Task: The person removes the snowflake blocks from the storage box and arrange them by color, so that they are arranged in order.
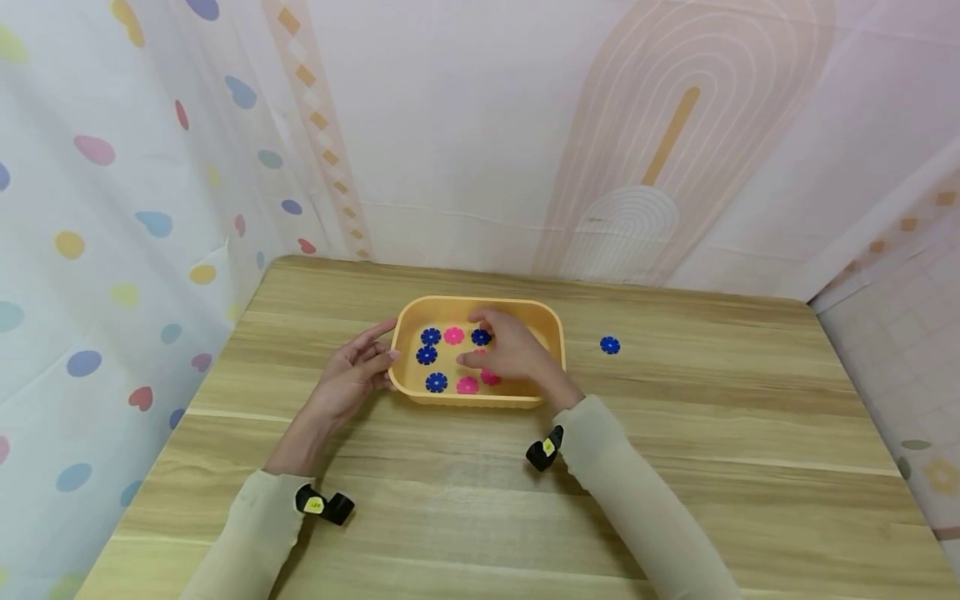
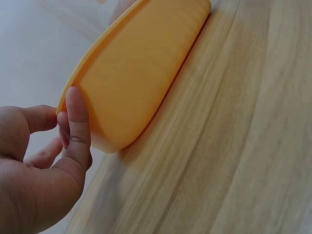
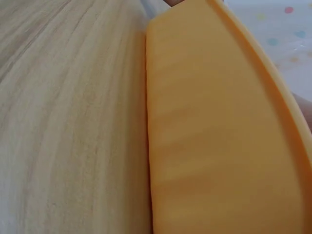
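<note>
An orange plastic basin [image 1: 474, 401] stands on the wooden table, with several blue flower-shaped discs [image 1: 437, 382] and pink flower-shaped discs [image 1: 467, 385] lying flat inside. My left hand [image 1: 352, 371] grips the basin's left end; in the left wrist view, the thumb and fingers pinch its rim [image 2: 73, 78]. Inside the basin, my right hand [image 1: 513, 346] reaches over the discs with thumb and forefinger spread apart. Its fingertips are close to a blue disc [image 1: 481, 337], and the hand partly covers some pink ones. The basin's wall [image 3: 219, 122] hides most of that hand in the right wrist view.
A single blue flower-shaped disc [image 1: 610, 344] lies on the table [image 1: 712, 433] to the right of the basin. Behind the table's far edge hangs a patterned curtain [image 1: 450, 150]. Each sleeved wrist wears a small black camera [image 1: 324, 504].
</note>
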